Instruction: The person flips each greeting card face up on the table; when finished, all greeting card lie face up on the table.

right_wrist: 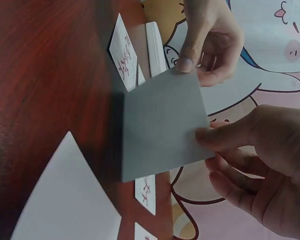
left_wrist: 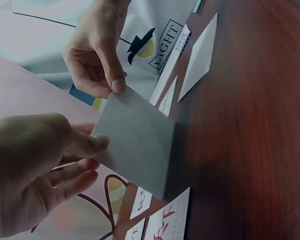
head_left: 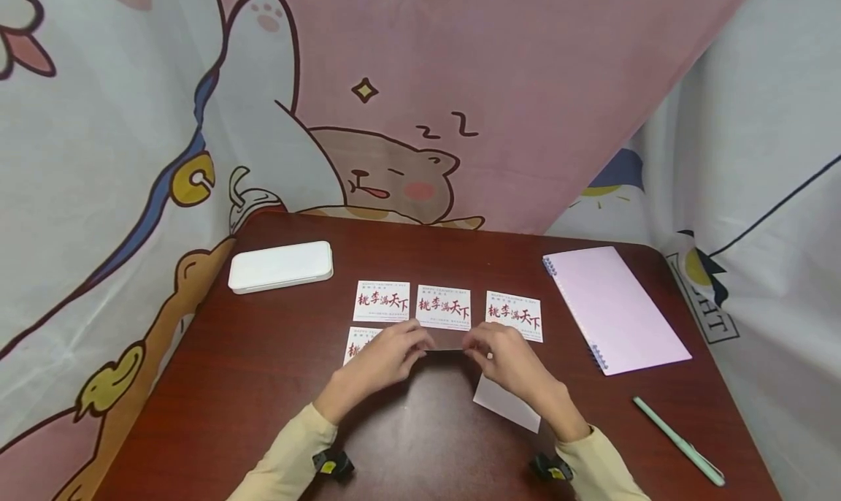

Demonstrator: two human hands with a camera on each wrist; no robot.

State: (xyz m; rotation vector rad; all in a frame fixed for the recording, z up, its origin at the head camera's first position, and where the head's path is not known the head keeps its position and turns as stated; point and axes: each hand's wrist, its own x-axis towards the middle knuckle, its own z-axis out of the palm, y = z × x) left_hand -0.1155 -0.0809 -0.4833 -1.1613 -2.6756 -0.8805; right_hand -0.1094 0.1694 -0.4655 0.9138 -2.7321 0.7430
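Both hands hold one square card (left_wrist: pixel 135 140) between them, its plain side toward the wrist cameras. In the head view this card (head_left: pixel 448 339) shows as a narrow greyish strip. The left hand (head_left: pixel 389 353) pinches one upper corner between thumb and fingers; the right hand (head_left: pixel 514 358) pinches the opposite one. Whether its lower edge touches the table cannot be told. Beyond it lie printed cards with red characters: a left one (head_left: pixel 381 301), a middle one (head_left: pixel 444 307) and a right one (head_left: pixel 514 315). Another printed card (head_left: pixel 358 342) is partly hidden by the left hand.
A blank card (head_left: pixel 506 404) lies under the right forearm. At the back left of the dark red table (head_left: pixel 217 413) rests a white flat case (head_left: pixel 281 267). A pink spiral notebook (head_left: pixel 617 311) and a pale green pen (head_left: pixel 680 441) lie right. Cartoon-printed curtains (head_left: pixel 499 85) surround the table.
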